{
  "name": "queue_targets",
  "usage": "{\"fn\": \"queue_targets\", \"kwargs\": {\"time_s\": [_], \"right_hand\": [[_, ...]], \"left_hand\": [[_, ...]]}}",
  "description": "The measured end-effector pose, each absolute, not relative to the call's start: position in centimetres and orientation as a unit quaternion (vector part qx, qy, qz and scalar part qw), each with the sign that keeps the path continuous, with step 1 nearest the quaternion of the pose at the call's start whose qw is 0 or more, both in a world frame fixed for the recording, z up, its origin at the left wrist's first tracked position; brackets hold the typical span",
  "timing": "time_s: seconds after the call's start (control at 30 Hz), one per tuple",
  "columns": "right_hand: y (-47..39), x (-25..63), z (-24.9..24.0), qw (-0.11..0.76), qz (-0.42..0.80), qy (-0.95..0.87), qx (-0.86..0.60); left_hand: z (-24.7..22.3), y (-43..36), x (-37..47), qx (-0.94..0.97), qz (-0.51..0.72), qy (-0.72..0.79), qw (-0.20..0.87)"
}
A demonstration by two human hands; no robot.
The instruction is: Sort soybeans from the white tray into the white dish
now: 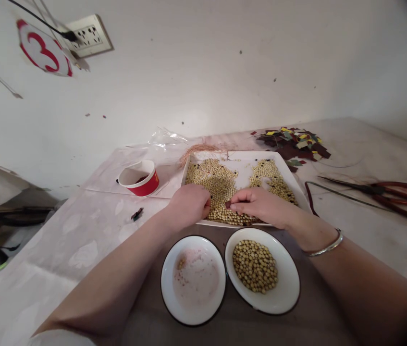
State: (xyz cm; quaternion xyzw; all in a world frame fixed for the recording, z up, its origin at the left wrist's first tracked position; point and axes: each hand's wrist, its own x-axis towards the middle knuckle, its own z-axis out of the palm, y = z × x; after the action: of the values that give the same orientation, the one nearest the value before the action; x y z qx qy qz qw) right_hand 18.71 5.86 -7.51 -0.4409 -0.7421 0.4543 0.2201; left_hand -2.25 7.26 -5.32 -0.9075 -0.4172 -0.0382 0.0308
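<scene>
A shallow white tray (294, 174) holds many small, round, yellowish beads (221, 185), with a few dark ones among them. At the tray's near left edge, my left hand (191, 204) is closed with its fingers curled in over the beads; whatever it pinches is hidden. My right hand (261, 204) lies over the tray's near right part, thumb and fingers pinching a small dark red flat piece (228, 204). In front of the tray, a white dish (288, 286) contains a heap of larger yellowish beads (255, 266). Beside it, another white dish (196, 310) has a few crumbs and reddish residue.
A red and white paper cup (149, 185) stands left of the tray, with a small dark scrap (137, 214) nearby. Behind are copper-coloured strands (198, 150) and clear plastic (167, 138). Coloured scraps (293, 142) lie at back right; large scissors (387, 190) lie at right.
</scene>
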Motion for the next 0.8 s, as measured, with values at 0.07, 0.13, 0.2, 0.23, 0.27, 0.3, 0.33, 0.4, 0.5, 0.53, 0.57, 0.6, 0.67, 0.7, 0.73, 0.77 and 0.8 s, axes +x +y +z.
{"fn": "queue_targets", "kwargs": {"time_s": [0.07, 0.13, 0.2, 0.23, 0.27, 0.3, 0.33, 0.4, 0.5, 0.53, 0.57, 0.6, 0.67, 0.7, 0.73, 0.77, 0.8], "right_hand": [[5.8, 18.7, -7.4, 0.221, 0.453, -0.741, -0.445], [5.8, 18.7, -7.3, 0.221, 0.453, -0.736, -0.451], [5.8, 18.7, -7.3, 0.226, 0.456, -0.732, -0.452], [5.8, 18.7, -7.3, 0.228, 0.458, -0.731, -0.451], [5.8, 18.7, -7.3, 0.229, 0.462, -0.731, -0.447], [5.8, 18.7, -7.3, 0.229, 0.465, -0.731, -0.442], [5.8, 18.8, -7.3, 0.228, 0.469, -0.733, -0.438], [5.8, 18.7, -7.3, 0.225, 0.471, -0.735, -0.433], [5.8, 18.7, -7.2, 0.228, 0.470, -0.734, -0.434], [5.8, 18.6, -7.2, 0.229, 0.470, -0.734, -0.433], [5.7, 18.6, -7.2, 0.231, 0.472, -0.733, -0.432], [5.7, 18.6, -7.2, 0.231, 0.473, -0.734, -0.430], [5.7, 18.6, -7.2, 0.228, 0.472, -0.735, -0.431], [5.7, 18.6, -7.2, 0.226, 0.471, -0.734, -0.434], [5.7, 18.6, -7.2, 0.223, 0.470, -0.734, -0.437], [5.7, 18.6, -7.2, 0.221, 0.471, -0.733, -0.438], [5.7, 18.6, -7.2, 0.221, 0.473, -0.732, -0.438]], "left_hand": [[-4.8, 7.0, -2.1, -0.907, -0.060, -0.417, 0.027], [-4.1, 6.5, -1.7, -0.907, -0.097, -0.409, 0.005], [-3.4, 5.9, -1.1, -0.914, -0.142, -0.379, -0.027], [-3.2, 5.6, -0.8, -0.920, -0.162, -0.356, -0.034], [-3.2, 5.3, -0.5, -0.926, -0.177, -0.331, -0.032], [-3.3, 5.1, -0.3, -0.933, -0.187, -0.308, -0.022], [-3.5, 5.0, -0.1, -0.937, -0.191, -0.291, -0.006], [-4.1, 5.0, 0.0, -0.941, -0.190, -0.279, 0.029], [-4.7, 5.4, -0.1, -0.937, -0.178, -0.294, 0.061], [-4.7, 5.5, -0.1, -0.935, -0.176, -0.300, 0.065], [-4.7, 5.5, -0.2, -0.934, -0.175, -0.305, 0.068], [-4.7, 5.5, -0.2, -0.933, -0.175, -0.306, 0.069], [-4.5, 5.5, -0.2, -0.934, -0.176, -0.301, 0.074], [-4.5, 5.4, -0.2, -0.936, -0.175, -0.295, 0.078], [-4.4, 5.3, -0.1, -0.938, -0.174, -0.288, 0.082], [-4.4, 5.3, -0.1, -0.939, -0.171, -0.284, 0.086], [-4.5, 5.3, -0.1, -0.940, -0.168, -0.284, 0.089]]}}
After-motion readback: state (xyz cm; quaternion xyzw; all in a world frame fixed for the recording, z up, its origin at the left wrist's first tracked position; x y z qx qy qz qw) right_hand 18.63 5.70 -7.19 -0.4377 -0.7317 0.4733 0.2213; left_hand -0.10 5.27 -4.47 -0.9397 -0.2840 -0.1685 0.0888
